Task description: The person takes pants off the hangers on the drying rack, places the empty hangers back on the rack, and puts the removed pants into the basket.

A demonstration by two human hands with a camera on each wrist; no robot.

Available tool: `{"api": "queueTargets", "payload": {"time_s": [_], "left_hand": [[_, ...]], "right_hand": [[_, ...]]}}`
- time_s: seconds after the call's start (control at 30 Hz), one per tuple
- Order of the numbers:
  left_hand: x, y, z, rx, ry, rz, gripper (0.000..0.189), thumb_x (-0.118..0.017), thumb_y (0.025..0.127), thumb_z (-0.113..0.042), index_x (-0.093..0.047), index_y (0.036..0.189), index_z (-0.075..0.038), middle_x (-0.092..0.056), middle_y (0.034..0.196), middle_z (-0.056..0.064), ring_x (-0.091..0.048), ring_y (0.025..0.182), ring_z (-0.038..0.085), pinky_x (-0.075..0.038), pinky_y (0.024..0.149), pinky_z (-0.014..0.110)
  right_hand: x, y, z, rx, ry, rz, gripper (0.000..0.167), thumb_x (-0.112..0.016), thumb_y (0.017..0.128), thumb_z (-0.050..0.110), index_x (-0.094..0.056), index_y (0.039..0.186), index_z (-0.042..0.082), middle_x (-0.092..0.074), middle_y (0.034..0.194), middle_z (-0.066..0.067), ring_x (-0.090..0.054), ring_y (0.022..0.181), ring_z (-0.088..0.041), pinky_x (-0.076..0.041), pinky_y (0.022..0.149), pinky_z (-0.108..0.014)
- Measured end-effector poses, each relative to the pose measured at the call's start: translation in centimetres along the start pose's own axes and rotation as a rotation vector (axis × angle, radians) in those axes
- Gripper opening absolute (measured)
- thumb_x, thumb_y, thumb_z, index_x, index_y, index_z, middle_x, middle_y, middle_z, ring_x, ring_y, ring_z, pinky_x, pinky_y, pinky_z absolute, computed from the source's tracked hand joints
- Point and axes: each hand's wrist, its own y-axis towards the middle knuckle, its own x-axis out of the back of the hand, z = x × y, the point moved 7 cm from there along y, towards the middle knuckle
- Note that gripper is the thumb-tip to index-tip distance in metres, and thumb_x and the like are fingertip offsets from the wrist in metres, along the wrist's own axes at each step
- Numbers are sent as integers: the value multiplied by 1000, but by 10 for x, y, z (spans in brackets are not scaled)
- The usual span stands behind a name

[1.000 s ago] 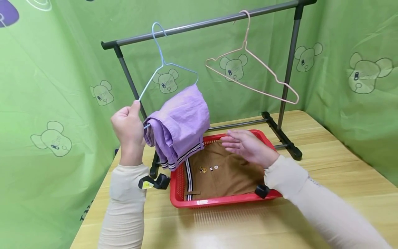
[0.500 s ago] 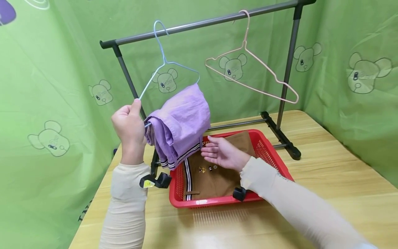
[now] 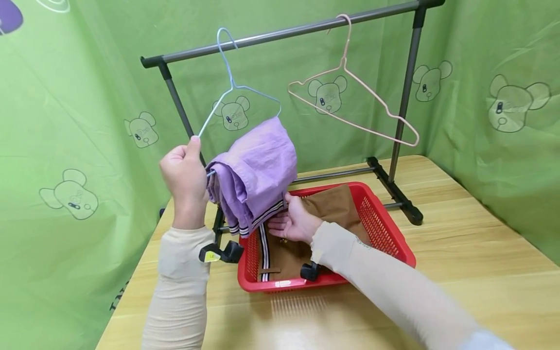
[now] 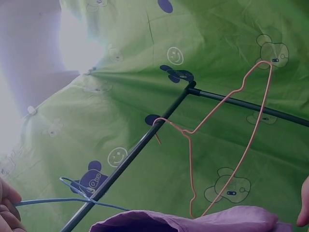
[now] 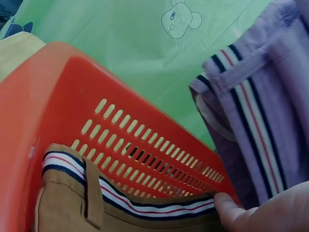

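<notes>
My left hand [image 3: 185,177] grips the left side of a light blue wire hanger [image 3: 231,73], whose hook overlaps the rack's top bar in the head view. Folded over the hanger's lower wire are purple pants [image 3: 258,160] with a black-and-white striped waistband. Close under that waistband is my right hand [image 3: 295,221], fingers extended and thumb raised at the cloth's lower right corner. Below it, brown pants [image 3: 332,204] lie in a red basket [image 3: 385,228]. The right wrist view shows the right thumb beside the brown waistband [image 5: 145,205], with the purple pants [image 5: 256,111] alongside.
A grey metal clothes rack [image 3: 280,34] stands behind the basket on a wooden table [image 3: 472,233]. From its bar hangs a bare pink hanger [image 3: 376,99] at the right. Green printed curtains [image 3: 87,121] enclose the table at the back and sides.
My right hand has moved left across the basket to below the purple waistband. The left hand, hanger and purple pants have shifted only slightly right and up.
</notes>
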Motion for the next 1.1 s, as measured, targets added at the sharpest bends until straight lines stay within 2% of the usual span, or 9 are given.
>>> {"api": "queueTargets", "payload": {"time_s": [0.17,0.37,0.47,0.6,0.73,0.87,1.1], "left_hand": [[-3,-1,1,-10,-5,-1,46,-64,95,-21,-43,54,-15,-34,51,-5,-30,48,9,-30,51,23],[-5,0,0,-28,-50,-2,48,-63,95,-18,-41,52,-15,-33,50,-5,-30,48,9,-31,54,23],[-6,0,0,-30,-48,-6,48,-63,95,-18,-41,52,-15,-33,51,-5,-30,49,9,-30,51,22],[-6,0,-1,-32,-33,-7,48,-63,95,-18,-41,52,-15,-34,52,-4,-31,50,9,-28,49,22],[-6,-1,-2,-40,-29,-1,48,-63,95,-18,-41,53,-15,-34,52,-4,-31,50,9,-28,49,22],[-6,0,-2,-46,-29,5,47,-63,95,-18,-42,53,-15,-35,53,-4,-31,50,9,-28,49,22],[-3,0,3,-23,2,9,44,-63,95,-20,-44,55,-14,-36,54,-4,-32,51,9,-31,53,23]], "right_hand": [[-9,6,-6,40,49,-22,89,-29,96,64,-22,143,-11,-31,144,-32,-32,134,-43,-25,110,-53],[-26,10,-12,60,215,18,106,-35,82,83,-28,144,-3,-35,143,-25,-35,133,-39,-25,107,-59],[-36,12,-13,72,329,68,101,-38,78,85,-38,141,5,-45,140,-15,-43,127,-31,-31,105,-52],[-46,14,-11,114,451,143,88,-33,82,82,-49,134,13,-56,132,-5,-55,116,-23,-40,98,-42],[-45,14,-11,118,460,132,87,-25,83,83,-52,131,15,-58,127,-5,-56,112,-24,-37,97,-45],[-46,13,-11,80,453,138,93,-27,80,87,-50,133,14,-57,130,-6,-54,116,-26,-37,99,-44],[-42,11,-9,66,440,90,91,-22,82,85,-51,128,12,-58,125,-6,-55,108,-24,-42,89,-40]]}}
